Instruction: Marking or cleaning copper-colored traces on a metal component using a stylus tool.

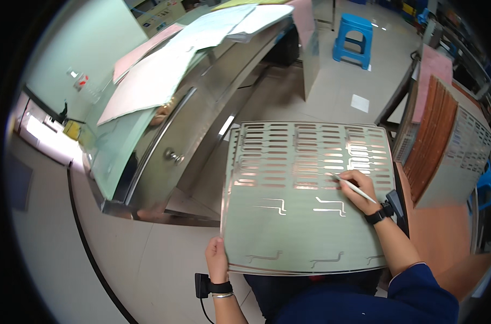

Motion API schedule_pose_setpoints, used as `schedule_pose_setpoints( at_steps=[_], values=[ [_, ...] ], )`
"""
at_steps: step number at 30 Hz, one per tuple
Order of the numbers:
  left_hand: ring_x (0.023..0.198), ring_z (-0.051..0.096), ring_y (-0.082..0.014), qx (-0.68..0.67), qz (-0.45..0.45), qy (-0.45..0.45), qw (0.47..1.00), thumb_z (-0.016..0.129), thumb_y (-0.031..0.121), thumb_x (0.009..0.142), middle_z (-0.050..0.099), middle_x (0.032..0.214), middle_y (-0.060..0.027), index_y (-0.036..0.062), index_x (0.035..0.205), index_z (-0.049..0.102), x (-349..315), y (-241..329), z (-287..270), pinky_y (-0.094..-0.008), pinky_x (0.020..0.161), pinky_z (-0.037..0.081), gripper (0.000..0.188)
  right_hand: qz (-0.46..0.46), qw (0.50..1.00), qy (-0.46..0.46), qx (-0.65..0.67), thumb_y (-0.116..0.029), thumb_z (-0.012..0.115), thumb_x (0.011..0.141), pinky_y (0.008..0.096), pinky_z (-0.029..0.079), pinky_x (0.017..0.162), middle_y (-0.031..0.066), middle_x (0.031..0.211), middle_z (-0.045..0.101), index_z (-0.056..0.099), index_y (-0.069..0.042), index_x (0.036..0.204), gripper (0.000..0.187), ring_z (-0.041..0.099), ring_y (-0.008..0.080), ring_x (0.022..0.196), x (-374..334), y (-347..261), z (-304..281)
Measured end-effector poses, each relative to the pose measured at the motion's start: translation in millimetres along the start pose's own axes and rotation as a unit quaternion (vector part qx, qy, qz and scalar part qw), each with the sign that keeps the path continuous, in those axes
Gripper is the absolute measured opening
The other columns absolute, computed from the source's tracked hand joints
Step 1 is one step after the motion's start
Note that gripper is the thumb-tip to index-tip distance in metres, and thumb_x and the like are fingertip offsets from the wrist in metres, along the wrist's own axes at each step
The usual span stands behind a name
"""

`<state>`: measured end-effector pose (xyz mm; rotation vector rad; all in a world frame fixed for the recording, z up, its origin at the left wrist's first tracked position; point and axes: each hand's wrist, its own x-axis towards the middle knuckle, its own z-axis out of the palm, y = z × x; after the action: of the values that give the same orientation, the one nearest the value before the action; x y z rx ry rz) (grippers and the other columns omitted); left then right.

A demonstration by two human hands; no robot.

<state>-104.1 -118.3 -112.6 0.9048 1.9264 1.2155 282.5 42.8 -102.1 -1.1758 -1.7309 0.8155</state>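
Observation:
A large pale green circuit board panel point(288, 232) with rows of shiny copper-coloured strips and bent line patterns lies across my lap. My left hand point(216, 259) holds its lower left edge, thumb up at the rim and the other fingers mostly hidden. In my right hand point(359, 190) is a slim white pen-like tool point(362, 195), gripped like a pen. Its dark tip is at the strips right of the panel's middle, but whether it touches the surface I cannot tell. At the bottom rim, a second edge shows beneath the panel.
At left stands a glass-topped metal desk point(132, 146) bearing pink and white sheets point(159, 81) and a clear bottle point(83, 83). To my right, a stack of brown boards point(432, 140) and another patterned panel point(461, 151) lean upright. A blue stool point(354, 40) stands farther off.

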Motion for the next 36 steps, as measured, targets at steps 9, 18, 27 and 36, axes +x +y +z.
schedule_pose_setpoints(
  at_steps=[9,18,27,36],
  values=[
    [0.079,0.046,-0.0061,-0.147,-0.134,-0.075,0.977,0.05,0.02,0.1,0.055,0.084,0.0026,0.0039,0.097,0.057,-70,-18,-7,-0.0216,0.073,0.04,0.018,-0.208,0.946,-0.242,-0.059,-0.007,0.066,0.08,0.0415,0.047,0.089,0.0119,0.104,0.067,0.066,-0.011,0.109,0.029,0.062,0.0302,0.097,-24,-75,90],
    [0.08,0.046,-0.0077,-0.15,-0.138,-0.101,0.974,0.05,0.016,0.098,0.055,0.085,0.0006,0.0008,0.101,0.056,-71,-11,-4,-0.0232,0.073,0.04,0.016,-0.222,0.927,-0.202,-0.224,-0.014,0.058,0.086,0.0416,0.038,0.105,0.0177,0.125,0.056,0.056,-0.009,0.124,0.038,0.049,0.0324,0.124,34,-52,160],
    [0.072,0.055,-0.0051,-0.215,-0.112,-0.129,0.962,0.05,0.035,0.1,0.06,0.091,0.0013,0.0047,0.115,0.058,-15,-2,-2,-0.0189,0.059,0.043,0.035,0.125,0.882,0.258,-0.375,-0.017,0.049,0.097,0.0402,0.048,0.088,0.0242,0.112,0.063,0.058,-0.003,0.116,0.025,0.061,0.0405,0.106,-79,86,-157],
    [0.073,0.055,-0.0086,-0.257,-0.138,-0.179,0.94,0.054,0.017,0.098,0.059,0.08,0.0003,0.0054,0.09,0.058,34,2,20,-0.0242,0.066,0.047,0.015,0.226,0.946,0.18,-0.147,-0.026,0.057,0.094,0.0325,0.048,0.066,0.0115,0.075,0.064,0.063,0.001,0.092,0.028,0.063,0.022,0.07,-125,36,-139]
  ],
)
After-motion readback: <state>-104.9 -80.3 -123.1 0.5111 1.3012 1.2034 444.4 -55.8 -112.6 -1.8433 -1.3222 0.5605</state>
